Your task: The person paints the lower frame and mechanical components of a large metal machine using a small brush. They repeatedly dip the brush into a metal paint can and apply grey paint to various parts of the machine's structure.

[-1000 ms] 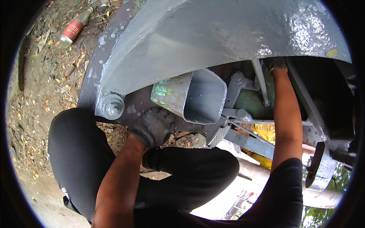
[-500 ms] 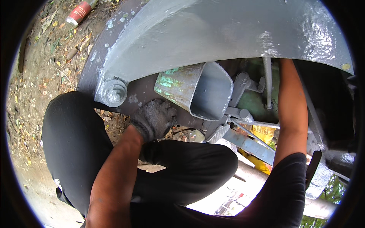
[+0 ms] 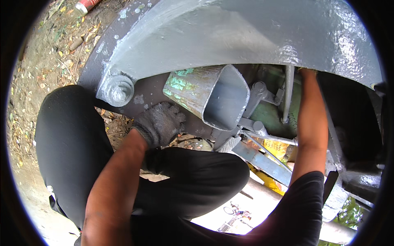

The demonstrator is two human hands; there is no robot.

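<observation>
My left hand, in a dark grey knitted glove, rests against the lower edge of a dark metal plate. Its fingers are curled in, and what they grip, if anything, is hidden. Just right of it, a tapered square metal chute with worn green paint opens toward the lower right. My bare right forearm reaches up behind a large curved grey metal panel. The right hand's fingers are out of sight behind that panel.
Grey levers, a vertical rod and a coil spring sit between chute and forearm. A round metal boss juts out near my left knee. A red-labelled bottle lies on the leaf-strewn soil.
The view has shifted slightly, so most things appear a little farther left. My left hand stays by the plate edge, and my right arm remains behind the panel.
</observation>
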